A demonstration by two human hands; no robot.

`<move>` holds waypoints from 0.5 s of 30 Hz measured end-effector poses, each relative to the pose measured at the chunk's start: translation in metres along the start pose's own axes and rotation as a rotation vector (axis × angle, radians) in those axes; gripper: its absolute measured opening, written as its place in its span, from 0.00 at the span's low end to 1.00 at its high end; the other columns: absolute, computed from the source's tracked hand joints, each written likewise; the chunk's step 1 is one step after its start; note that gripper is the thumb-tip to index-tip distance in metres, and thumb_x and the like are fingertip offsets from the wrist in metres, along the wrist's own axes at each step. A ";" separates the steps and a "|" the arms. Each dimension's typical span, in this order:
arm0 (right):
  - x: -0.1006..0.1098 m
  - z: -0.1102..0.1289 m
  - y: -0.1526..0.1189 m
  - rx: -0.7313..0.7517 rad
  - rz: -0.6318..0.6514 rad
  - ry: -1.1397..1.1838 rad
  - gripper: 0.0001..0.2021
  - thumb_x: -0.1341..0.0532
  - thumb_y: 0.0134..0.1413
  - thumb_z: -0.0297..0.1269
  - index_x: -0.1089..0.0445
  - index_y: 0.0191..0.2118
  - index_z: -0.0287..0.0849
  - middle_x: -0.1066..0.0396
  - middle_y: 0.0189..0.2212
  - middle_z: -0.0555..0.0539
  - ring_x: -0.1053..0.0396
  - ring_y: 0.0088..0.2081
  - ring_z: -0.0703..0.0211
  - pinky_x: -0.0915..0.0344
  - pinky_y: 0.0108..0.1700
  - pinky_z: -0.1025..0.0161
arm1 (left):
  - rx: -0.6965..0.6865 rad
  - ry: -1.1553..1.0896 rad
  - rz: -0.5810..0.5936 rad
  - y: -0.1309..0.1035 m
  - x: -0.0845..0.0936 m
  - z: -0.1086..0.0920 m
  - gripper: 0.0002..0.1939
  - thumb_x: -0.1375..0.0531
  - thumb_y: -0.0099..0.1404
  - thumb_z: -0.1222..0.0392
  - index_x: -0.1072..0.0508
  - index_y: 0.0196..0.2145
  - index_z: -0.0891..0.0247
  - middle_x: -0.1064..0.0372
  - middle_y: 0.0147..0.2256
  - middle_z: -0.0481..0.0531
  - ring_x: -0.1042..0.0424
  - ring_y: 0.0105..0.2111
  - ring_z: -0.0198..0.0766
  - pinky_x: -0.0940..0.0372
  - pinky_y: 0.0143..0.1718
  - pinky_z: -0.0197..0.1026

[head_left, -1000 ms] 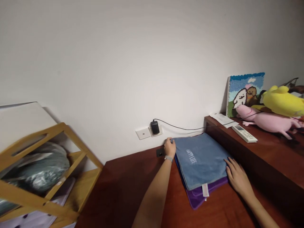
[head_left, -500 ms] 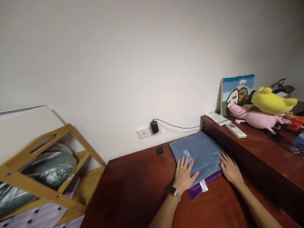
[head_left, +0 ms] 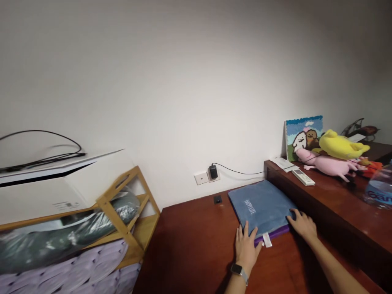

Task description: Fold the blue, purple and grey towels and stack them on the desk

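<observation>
Head view: blue cloth (head_left: 268,206), printed HAPPY LIFE, lies flat on the worktop (head_left: 186,245), beside the raised ledge (head_left: 339,204). Purple cloth (head_left: 280,233) shows beneath its near edge; white tag (head_left: 267,240) sticks out there. Judged light, soft and limp, not fragile; layers may slip over one another. Best hold: opposite side edges, both layers pinched together, the middle supported against sagging.

Left hand (head_left: 246,250): palm down, fingers spread, fingertips at the near left corner; nothing gripped. Forearm reaches up from the bottom edge, watch (head_left: 239,270) at wrist. Right hand (head_left: 304,226): opened out, fingers slightly bent, resting on the near right corner; no grip seen. Its forearm slants in from lower right.
</observation>
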State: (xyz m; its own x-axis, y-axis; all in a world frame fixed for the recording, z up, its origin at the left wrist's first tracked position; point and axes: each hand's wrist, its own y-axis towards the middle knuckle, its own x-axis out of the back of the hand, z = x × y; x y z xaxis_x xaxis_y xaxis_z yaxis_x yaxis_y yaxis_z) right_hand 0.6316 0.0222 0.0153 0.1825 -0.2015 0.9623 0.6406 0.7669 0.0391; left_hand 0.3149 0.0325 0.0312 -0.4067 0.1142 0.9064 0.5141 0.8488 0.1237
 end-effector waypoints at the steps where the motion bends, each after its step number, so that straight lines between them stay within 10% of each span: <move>1: 0.004 0.001 -0.005 0.012 0.026 -0.009 0.31 0.52 0.63 0.58 0.33 0.65 0.51 0.32 0.61 0.36 0.30 0.57 0.35 0.35 0.57 0.45 | 0.001 0.008 -0.001 -0.004 0.002 0.004 0.30 0.45 0.72 0.38 0.34 0.68 0.45 0.55 0.75 0.47 0.48 0.71 0.61 0.52 0.71 0.62; 10: 0.003 -0.009 -0.066 0.064 0.078 0.306 0.29 0.51 0.62 0.53 0.32 0.60 0.43 0.31 0.60 0.33 0.30 0.59 0.38 0.38 0.61 0.45 | 0.015 -0.060 0.023 -0.084 0.020 0.048 0.27 0.44 0.73 0.49 0.34 0.68 0.44 0.59 0.76 0.46 0.49 0.72 0.55 0.52 0.72 0.56; 15: 0.017 0.001 -0.070 -0.095 0.102 0.545 0.36 0.42 0.52 0.50 0.37 0.63 0.32 0.27 0.55 0.28 0.27 0.57 0.37 0.34 0.60 0.47 | 0.307 -0.457 -0.166 -0.073 0.031 0.031 0.33 0.46 0.73 0.44 0.36 0.69 0.63 0.54 0.74 0.62 0.47 0.72 0.49 0.47 0.69 0.45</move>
State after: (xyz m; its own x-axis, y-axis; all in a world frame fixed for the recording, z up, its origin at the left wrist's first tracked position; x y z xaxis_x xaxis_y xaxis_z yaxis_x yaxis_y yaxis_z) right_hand 0.5890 -0.0343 0.0293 0.5897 -0.4346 0.6807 0.6592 0.7459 -0.0949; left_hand 0.2413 -0.0099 0.0375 -0.7834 0.1202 0.6098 0.2006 0.9775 0.0649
